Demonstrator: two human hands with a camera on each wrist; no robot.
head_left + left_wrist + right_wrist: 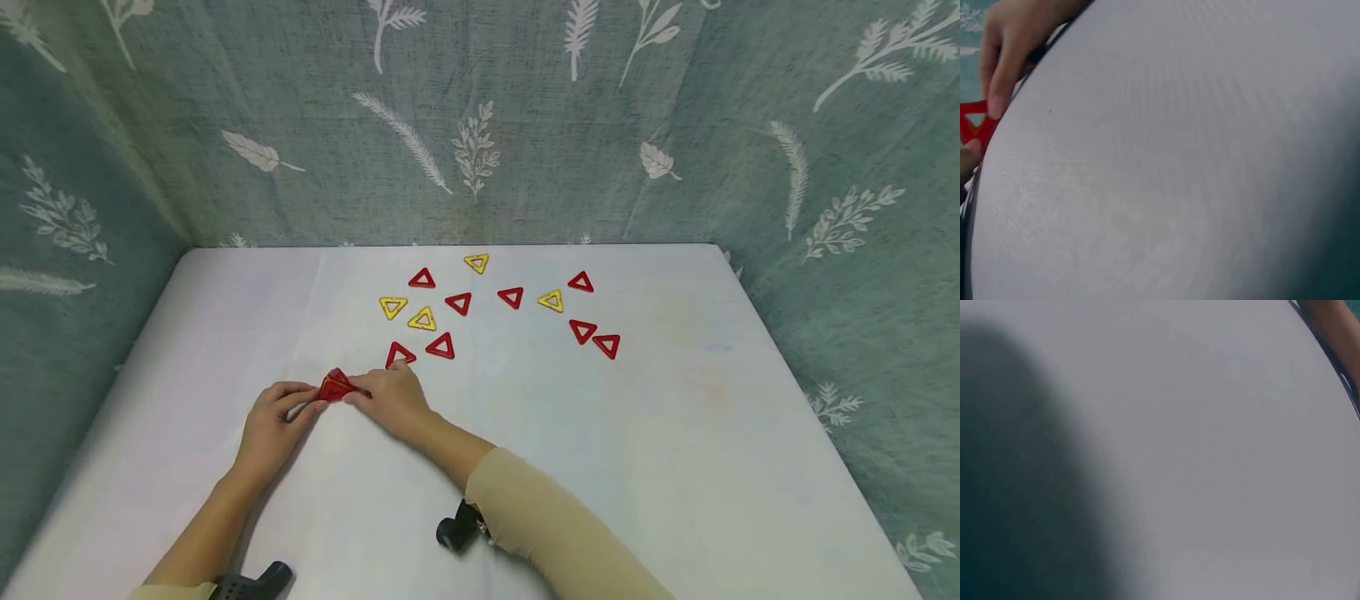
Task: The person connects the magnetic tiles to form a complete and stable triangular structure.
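In the head view both hands meet over a red triangular piece (pixel 335 386) at the left of the white table. It looks like several red triangle frames joined at an angle, though fingers cover parts of it. My left hand (pixel 272 427) pinches its left side between thumb and fingers. From the other side my right hand (pixel 393 402) pinches its right edge. In the left wrist view the red piece (pixel 985 132) shows at the left border, with the right hand (pixel 1016 40) above it and a left fingertip (pixel 969 157) below.
Just beyond the right hand lie a red triangle (pixel 400 355), partly covered, and another red triangle (pixel 441 346). Farther back are several loose flat triangles, including a yellow one (pixel 422 319) and a red one (pixel 607 346). Leaf-patterned green cloth (pixel 315 200) hangs behind the table (pixel 675 467).
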